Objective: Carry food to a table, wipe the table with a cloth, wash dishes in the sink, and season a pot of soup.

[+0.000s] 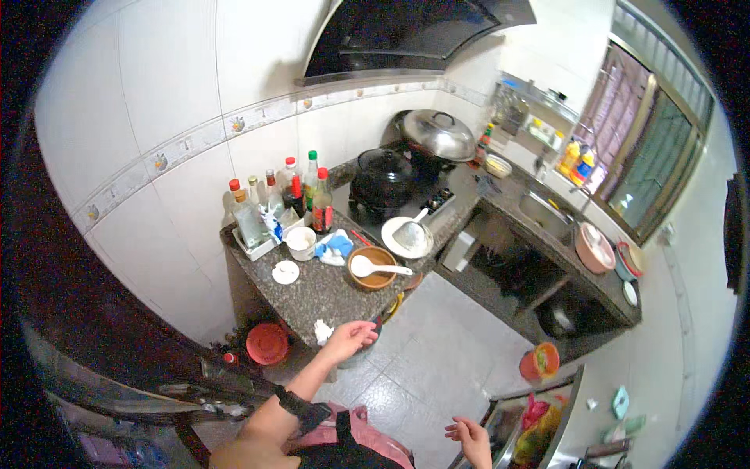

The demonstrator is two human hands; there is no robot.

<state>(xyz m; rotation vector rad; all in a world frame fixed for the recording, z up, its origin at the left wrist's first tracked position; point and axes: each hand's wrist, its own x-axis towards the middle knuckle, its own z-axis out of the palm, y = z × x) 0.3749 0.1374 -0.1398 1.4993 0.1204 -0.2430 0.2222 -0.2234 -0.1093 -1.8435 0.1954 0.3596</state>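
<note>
My left hand (350,340) is over the near edge of a dark granite counter (316,293), beside a crumpled white tissue (323,332); its fingers are loosely curled and I see nothing in it. Low at the right, my right hand (470,439) hangs over the tiled floor with bent fingers apart, holding nothing visible. On the counter, a white ladle (375,268) lies across a brown bowl (372,282). Behind it a strainer (409,235) rests on a white plate (391,231). A white tub (301,243) stands near a blue and white cloth (335,247).
Sauce bottles (322,202) crowd the counter's back left. A black pot (384,179) and a steel-lidded wok (439,135) stand on the stove under a range hood (404,41). The sink (546,211) is at the right. An orange bin (539,362) stands on the floor.
</note>
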